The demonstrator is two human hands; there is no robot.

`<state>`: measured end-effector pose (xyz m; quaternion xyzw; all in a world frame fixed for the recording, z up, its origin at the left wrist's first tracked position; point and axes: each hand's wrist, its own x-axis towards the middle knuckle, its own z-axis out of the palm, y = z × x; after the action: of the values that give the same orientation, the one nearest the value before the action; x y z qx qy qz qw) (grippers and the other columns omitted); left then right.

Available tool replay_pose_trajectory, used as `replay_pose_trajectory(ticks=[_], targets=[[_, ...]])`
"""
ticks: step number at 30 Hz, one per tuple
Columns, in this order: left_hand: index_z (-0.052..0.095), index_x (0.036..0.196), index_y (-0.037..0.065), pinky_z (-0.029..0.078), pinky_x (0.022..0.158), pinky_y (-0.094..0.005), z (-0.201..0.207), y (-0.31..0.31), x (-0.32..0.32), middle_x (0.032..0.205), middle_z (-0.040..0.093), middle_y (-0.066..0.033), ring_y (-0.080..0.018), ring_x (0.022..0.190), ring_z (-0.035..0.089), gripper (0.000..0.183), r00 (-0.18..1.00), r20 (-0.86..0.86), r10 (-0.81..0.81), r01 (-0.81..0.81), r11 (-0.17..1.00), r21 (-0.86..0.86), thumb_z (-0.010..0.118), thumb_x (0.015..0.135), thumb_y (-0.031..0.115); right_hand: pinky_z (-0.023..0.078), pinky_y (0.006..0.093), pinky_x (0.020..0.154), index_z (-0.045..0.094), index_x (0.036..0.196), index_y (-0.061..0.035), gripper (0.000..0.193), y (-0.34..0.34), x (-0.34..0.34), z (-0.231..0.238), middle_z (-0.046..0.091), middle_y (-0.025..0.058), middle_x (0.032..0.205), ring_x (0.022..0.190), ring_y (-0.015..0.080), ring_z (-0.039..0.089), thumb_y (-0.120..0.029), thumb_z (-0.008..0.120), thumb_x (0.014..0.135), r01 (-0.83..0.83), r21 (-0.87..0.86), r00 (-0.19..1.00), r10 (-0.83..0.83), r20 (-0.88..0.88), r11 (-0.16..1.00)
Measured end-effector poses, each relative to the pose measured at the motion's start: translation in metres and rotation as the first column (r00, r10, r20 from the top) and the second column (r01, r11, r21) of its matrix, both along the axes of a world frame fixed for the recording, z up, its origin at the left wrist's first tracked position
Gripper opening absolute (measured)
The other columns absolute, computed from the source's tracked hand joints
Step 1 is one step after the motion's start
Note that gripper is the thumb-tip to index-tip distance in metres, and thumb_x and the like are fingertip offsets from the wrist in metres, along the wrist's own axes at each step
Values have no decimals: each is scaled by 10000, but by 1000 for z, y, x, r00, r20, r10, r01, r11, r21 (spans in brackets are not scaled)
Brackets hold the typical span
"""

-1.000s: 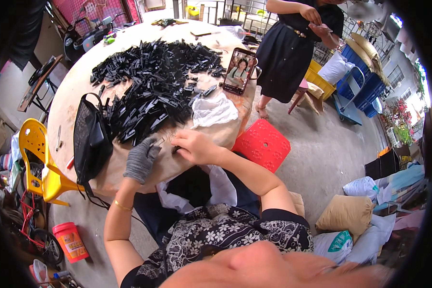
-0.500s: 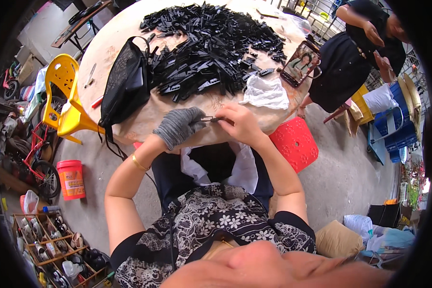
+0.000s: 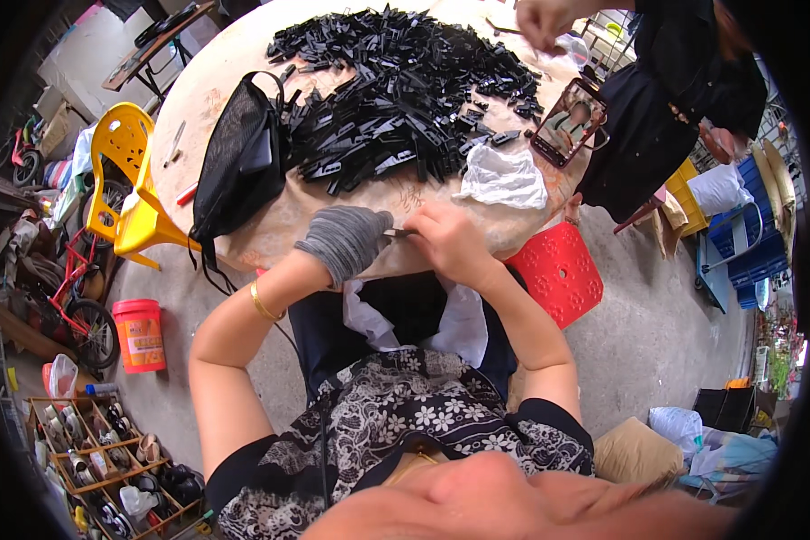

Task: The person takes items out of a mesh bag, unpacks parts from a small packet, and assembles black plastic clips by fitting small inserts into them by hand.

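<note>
Close to the near edge of the table, my left hand (image 3: 345, 241), in a grey knitted glove, is closed around one end of a small dark plastic piece (image 3: 399, 233). My bare right hand (image 3: 452, 241) pinches the other end, its fingers curled over it. Most of the piece is hidden by the fingers, so its exact kind cannot be made out. Beyond both hands lies a big heap of similar black plastic pieces (image 3: 396, 99). A crumpled white cloth (image 3: 502, 177) sits to the right of the heap, and a black mesh bag (image 3: 237, 166) to its left.
The round table (image 3: 198, 85) has a phone (image 3: 569, 123) standing at its right and a red marker (image 3: 186, 193) at its left. A red stool (image 3: 560, 277), yellow chair (image 3: 124, 162) and red bucket (image 3: 139, 337) stand around it. Another person's hand (image 3: 545, 22) reaches over the far right edge.
My two hands have drawn closer together, and less of the dark piece shows between them. The other person has leaned in, a hand now stretched over the table.
</note>
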<state>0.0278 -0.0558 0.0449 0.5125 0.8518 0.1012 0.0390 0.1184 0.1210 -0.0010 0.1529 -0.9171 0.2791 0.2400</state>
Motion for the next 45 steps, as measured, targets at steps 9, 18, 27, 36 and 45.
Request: replay_pose_trajectory(ticks=[9, 18, 27, 36, 45], targets=[[646, 827, 33, 513, 672, -413, 7, 39, -1, 775, 654, -187, -320, 748, 653, 164, 990, -34, -138, 124, 956, -265, 560, 785, 166, 444, 393, 715, 564, 849, -55, 168, -3, 2, -7, 537, 112, 822, 797, 320, 551, -81, 636, 699, 12, -48, 999, -10, 35, 999], [678, 810, 14, 518, 700, -394, 15, 55, -4, 833, 660, -206, -329, 786, 654, 153, 969, -32, -244, 213, 897, -388, 590, 746, 122, 445, 408, 694, 556, 817, -33, 180, -7, 4, -10, 539, 120, 812, 784, 319, 553, -104, 659, 687, 82, -117, 997, -83, -8, 990], [659, 792, 24, 509, 706, -408, 11, 56, -6, 781, 649, -198, -337, 768, 644, 142, 959, 2, -283, 259, 873, -413, 553, 758, 112, 425, 391, 714, 550, 795, -31, 161, -6, 7, -14, 541, 109, 813, 791, 303, 555, -128, 649, 712, 142, -24, 986, -144, -79, 990], [455, 1269, 73, 488, 628, -401, 0, 16, -10, 784, 637, -176, -306, 703, 630, 553, 985, 127, -117, 115, 993, 28, 626, 743, 65, 445, 341, 711, 611, 965, -32, 242, 3, 7, -5, 587, 90, 913, 800, 246, 583, -101, 661, 739, -84, -149, 995, 74, -70, 985], [394, 1308, 74, 500, 771, -316, 16, -5, 37, 966, 635, -116, -183, 883, 632, 602, 921, 386, -52, -60, 960, 272, 693, 787, 122, 478, 210, 606, 645, 965, 48, 254, -4, 20, 15, 663, 29, 756, 662, 83, 596, -134, 701, 797, 111, -827, 842, 390, 374, 551]])
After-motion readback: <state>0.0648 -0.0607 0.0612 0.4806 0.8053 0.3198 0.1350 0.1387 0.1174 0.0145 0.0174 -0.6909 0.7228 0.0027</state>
